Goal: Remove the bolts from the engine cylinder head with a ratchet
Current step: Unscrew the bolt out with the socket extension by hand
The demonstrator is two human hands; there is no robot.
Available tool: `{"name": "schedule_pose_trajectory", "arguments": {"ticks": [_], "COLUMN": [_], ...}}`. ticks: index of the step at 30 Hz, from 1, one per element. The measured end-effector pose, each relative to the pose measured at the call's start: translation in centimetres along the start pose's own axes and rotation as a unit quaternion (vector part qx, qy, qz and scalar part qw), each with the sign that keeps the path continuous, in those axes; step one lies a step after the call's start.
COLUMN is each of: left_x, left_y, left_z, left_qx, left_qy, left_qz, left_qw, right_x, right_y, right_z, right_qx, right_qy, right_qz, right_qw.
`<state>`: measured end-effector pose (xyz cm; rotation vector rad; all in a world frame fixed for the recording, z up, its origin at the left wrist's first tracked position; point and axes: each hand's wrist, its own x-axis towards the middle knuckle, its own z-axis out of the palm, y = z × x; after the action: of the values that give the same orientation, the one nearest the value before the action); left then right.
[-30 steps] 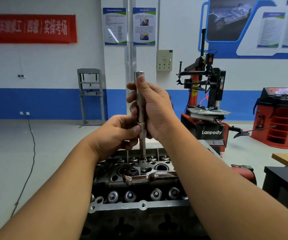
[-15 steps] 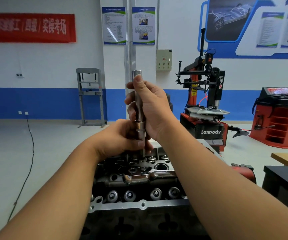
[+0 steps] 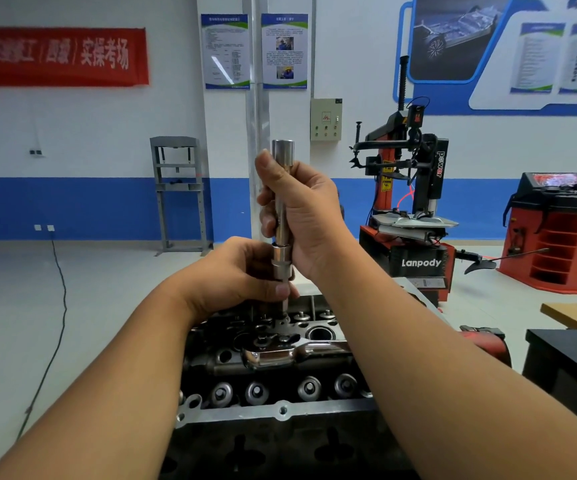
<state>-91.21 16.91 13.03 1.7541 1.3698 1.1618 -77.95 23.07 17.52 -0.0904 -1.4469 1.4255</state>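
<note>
A steel extension bar (image 3: 282,161) with a socket (image 3: 281,263) at its lower end stands upright above the engine cylinder head (image 3: 280,412). My right hand (image 3: 306,216) grips the bar's upper shaft, thumb near the top. My left hand (image 3: 242,271) pinches the stem just below the socket, where a thin bolt shank (image 3: 282,310) reaches down toward the head. The ratchet (image 3: 280,355) lies flat across the head's middle, held by neither hand. Several valve spring caps (image 3: 309,389) line the head's near side.
A red and black tyre changer (image 3: 415,209) stands behind the engine on the right. A red wheel balancer (image 3: 557,233) is at the far right, with a dark bench (image 3: 571,362) and a wooden tabletop (image 3: 574,315) nearer. A grey press frame (image 3: 179,192) stands at the left wall.
My left hand slid slightly lower along the stem under the socket. The bar and my right hand stayed almost in the same place.
</note>
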Motion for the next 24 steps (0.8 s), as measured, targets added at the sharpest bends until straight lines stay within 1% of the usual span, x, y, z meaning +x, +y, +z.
{"name": "schedule_pose_trajectory", "arguments": {"ticks": [2, 4, 7, 9, 12, 14, 16, 17, 21, 22, 24], "left_x": [0.18, 0.15, -0.13, -0.35, -0.39, -0.21, -0.05, -0.03, -0.33, -0.34, -0.19], "left_y": [0.04, 0.11, 0.15, 0.04, 0.29, 0.48, 0.4, 0.33, 0.24, 0.18, 0.1], "left_z": [0.09, 0.01, -0.17, -0.18, 0.16, 0.38, 0.27, 0.15, -0.15, -0.13, 0.01], "left_qx": [0.01, 0.007, -0.054, -0.076, -0.056, -0.021, -0.012, -0.025, -0.139, -0.14, -0.104], "left_qy": [0.026, 0.026, -0.033, -0.05, -0.015, 0.016, 0.039, 0.036, -0.022, -0.02, 0.01], "left_qz": [0.003, 0.009, 0.018, 0.025, 0.019, 0.022, 0.022, 0.02, 0.017, 0.024, 0.034], "left_qw": [1.0, 1.0, 0.998, 0.996, 0.998, 0.999, 0.999, 0.999, 0.99, 0.99, 0.994], "right_x": [-0.11, -0.14, -0.11, -0.09, -0.04, 0.04, 0.06, 0.08, 0.18, 0.21, 0.25], "right_y": [-0.03, -0.11, -0.14, -0.09, 0.02, 0.11, 0.21, 0.24, 0.21, 0.19, 0.13], "right_z": [0.02, 0.07, 0.04, 0.0, -0.05, -0.02, 0.1, 0.17, 0.35, 0.39, 0.48], "right_qx": [0.001, 0.002, -0.001, -0.001, 0.012, 0.022, 0.022, 0.021, 0.016, 0.008, -0.002], "right_qy": [-0.009, -0.016, -0.013, -0.005, 0.003, 0.0, -0.006, -0.007, 0.0, 0.0, -0.008], "right_qz": [0.005, 0.007, 0.01, 0.011, 0.008, 0.005, 0.004, 0.005, 0.008, 0.009, 0.011], "right_qw": [1.0, 1.0, 1.0, 1.0, 1.0, 1.0, 1.0, 1.0, 1.0, 1.0, 1.0]}}
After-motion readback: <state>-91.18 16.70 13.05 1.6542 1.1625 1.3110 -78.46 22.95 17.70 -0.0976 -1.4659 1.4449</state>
